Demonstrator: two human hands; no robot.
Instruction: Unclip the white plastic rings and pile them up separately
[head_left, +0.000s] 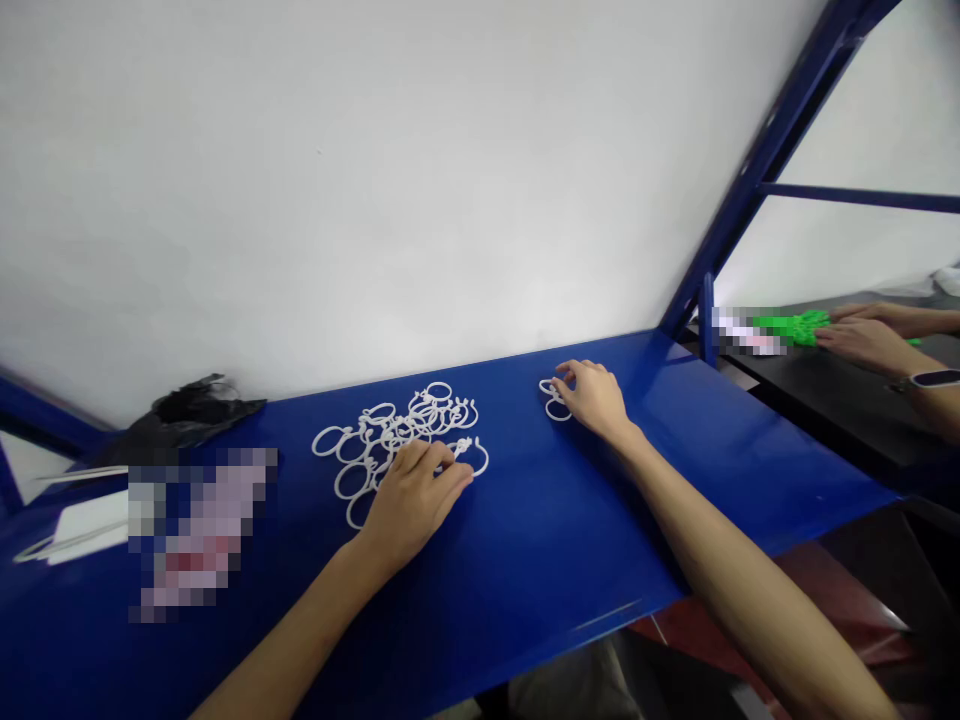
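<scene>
Smooth, plastic-looking rings point(390, 434), glossy tabletop point(540, 560), crinkled plastic bag point(196, 405).

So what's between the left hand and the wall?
A jumble of white rings on the blue tabletop, between the left hand and wall, in the head view.

White plastic rings point(405, 428), heaped: over ten, overlapping, exact count unclear
Separate white rings point(556, 418): two visible
Crumpled black plastic bag point(199, 410): one
Flat white corded piece point(94, 525): one
Blue desk point(540, 560): one
</scene>
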